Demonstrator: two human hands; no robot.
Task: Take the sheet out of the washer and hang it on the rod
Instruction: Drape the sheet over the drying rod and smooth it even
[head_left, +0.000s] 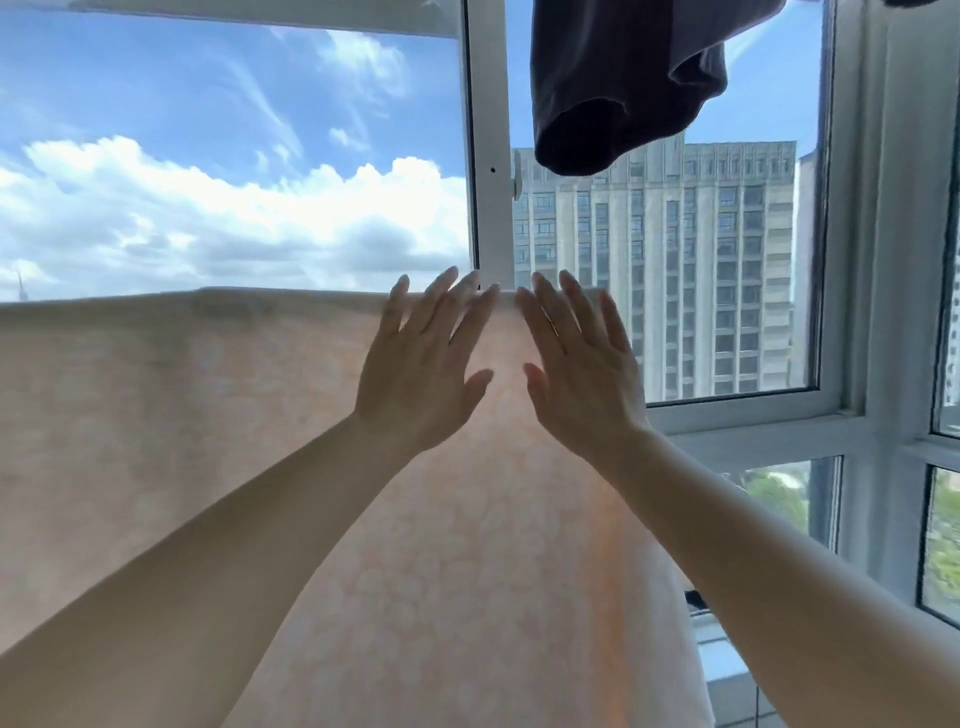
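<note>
A: Where is the sheet (171, 415) in relation to the hands?

B: It hangs draped in front of the person, a pale peach fabric with a faint floral pattern, its top fold running level across the view from the left edge to just past the fingertips. The rod itself is hidden under that fold. Both hands are raised against the upper part of the cloth, near its right end.

A: And the left hand (421, 364)?

B: Flat, fingers straight and spread, palm toward the sheet, fingertips at the top fold. It grips nothing; whether the palm presses the fabric or sits just off it, I cannot tell.

A: The right hand (582, 369)?

B: The same: fingers straight and fanned, tips at the fold, nothing pinched or curled round. The two thumbs point at each other with a small gap between them.

A: What else is there?

B: A white window frame (491, 156) behind the sheet, a dark garment (623, 83) hanging above to the right, and a tall grey building (691, 260) beyond the glass under a blue, cloudy sky.
</note>
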